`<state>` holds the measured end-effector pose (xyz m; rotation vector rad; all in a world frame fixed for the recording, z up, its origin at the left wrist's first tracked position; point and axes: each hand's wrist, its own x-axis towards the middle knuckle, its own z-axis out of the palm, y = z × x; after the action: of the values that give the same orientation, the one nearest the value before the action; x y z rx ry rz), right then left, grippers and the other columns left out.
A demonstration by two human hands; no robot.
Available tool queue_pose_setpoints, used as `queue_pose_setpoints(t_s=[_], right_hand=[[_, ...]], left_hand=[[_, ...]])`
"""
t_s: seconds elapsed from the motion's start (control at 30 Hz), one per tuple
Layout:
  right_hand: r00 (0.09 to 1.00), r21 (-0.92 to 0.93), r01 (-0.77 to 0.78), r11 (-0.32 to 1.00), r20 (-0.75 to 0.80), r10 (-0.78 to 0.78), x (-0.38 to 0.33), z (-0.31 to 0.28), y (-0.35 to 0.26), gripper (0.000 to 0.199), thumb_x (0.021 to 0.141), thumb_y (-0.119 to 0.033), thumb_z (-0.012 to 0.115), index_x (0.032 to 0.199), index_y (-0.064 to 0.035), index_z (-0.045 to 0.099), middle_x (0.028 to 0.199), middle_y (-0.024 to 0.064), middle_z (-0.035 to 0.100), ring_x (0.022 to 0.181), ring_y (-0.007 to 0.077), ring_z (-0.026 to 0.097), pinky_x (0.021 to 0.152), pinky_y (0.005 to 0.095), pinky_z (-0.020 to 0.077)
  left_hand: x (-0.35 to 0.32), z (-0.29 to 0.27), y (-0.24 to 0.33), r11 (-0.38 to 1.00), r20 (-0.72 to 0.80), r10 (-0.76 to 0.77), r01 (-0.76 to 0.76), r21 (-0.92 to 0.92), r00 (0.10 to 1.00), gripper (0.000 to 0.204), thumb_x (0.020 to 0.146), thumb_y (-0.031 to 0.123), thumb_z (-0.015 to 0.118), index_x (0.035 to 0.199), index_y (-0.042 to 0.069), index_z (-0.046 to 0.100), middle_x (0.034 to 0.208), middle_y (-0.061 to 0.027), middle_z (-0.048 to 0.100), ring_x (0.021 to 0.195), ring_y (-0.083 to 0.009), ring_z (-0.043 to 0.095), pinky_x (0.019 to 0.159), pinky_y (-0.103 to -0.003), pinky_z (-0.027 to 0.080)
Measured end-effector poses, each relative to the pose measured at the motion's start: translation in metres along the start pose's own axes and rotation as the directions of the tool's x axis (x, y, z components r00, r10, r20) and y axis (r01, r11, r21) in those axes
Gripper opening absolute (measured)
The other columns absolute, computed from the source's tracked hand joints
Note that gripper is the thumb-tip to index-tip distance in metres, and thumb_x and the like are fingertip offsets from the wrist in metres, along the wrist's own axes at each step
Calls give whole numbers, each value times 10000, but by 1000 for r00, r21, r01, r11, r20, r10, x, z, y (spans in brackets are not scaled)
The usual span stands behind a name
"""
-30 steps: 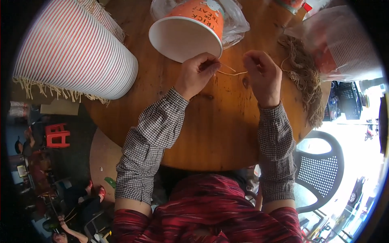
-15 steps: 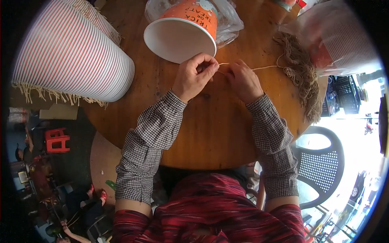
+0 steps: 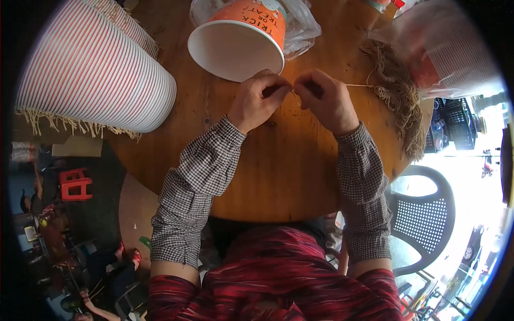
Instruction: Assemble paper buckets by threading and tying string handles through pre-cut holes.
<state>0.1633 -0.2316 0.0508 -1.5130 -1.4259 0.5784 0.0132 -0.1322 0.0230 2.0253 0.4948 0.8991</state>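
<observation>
My left hand is closed in a pinch on a thin beige cord, just in front of a paper bucket's rim. My right hand meets it fingertip to fingertip, also pinched on the cord; a short bit hangs between the two. To the right the cord runs on to a loose bundle of beige cords. The orange paper bucket with a white inside lies on its side, its mouth toward me. Fingers hide how the cord lies between them and whether it touches the bucket.
A tall stack of nested paper buckets with cord fringes lies at left. Clear plastic wrap sits behind the bucket, and more bagged buckets stand at right. The round wooden table curves before me; a grey chair is beside it.
My right hand has turned and come up against my left fingertips, its fingers now curled in a pinch. The left hand has hardly moved. The bucket has shifted slightly in view.
</observation>
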Motion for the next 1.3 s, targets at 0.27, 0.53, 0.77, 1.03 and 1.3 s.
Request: queue_pose_setpoints(t_s=[0.27,0.53,0.77,1.03,1.3], right_hand=[[997,346,-79,935,43,68,6,-6,7,103,867,-67,585,952,-13,568,763,25,605,618,75,561,523,204,453],[995,106,90,990,24,-93,3,2,7,212,809,-2,606,1013,-57,588,929,29,593,841,117,590,698,252,492],[979,9,204,979,-4,-204,1,3,2,236,796,-13,639,1026,-52,599,902,32,585,798,133,593,672,256,494],[978,-15,209,978,-21,-209,1,5,4,134,805,-58,661,938,-60,645,818,48,605,706,156,601,632,270,493],[986,-54,156,986,-47,-158,-3,6,0,96,836,-79,616,915,-26,604,756,77,617,640,143,603,589,269,492]], left_hand=[[-1,-2,4,965,103,-148,166,-202,984,114,837,108,622,846,-5,642,713,-11,574,657,-89,526,605,-237,438],[1,-9,-3,715,193,-373,414,-563,907,147,880,160,580,910,24,627,712,29,537,636,-55,464,576,-193,349],[1,-7,-4,659,181,-404,423,-622,897,150,887,168,576,921,31,627,705,31,524,632,-49,451,566,-193,336],[1,-7,-3,674,197,-435,463,-576,879,155,888,166,584,928,24,631,702,31,520,622,-44,446,562,-188,334],[2,-5,2,695,187,-447,471,-544,875,155,892,161,584,917,19,643,692,34,518,620,-47,450,563,-183,343]])
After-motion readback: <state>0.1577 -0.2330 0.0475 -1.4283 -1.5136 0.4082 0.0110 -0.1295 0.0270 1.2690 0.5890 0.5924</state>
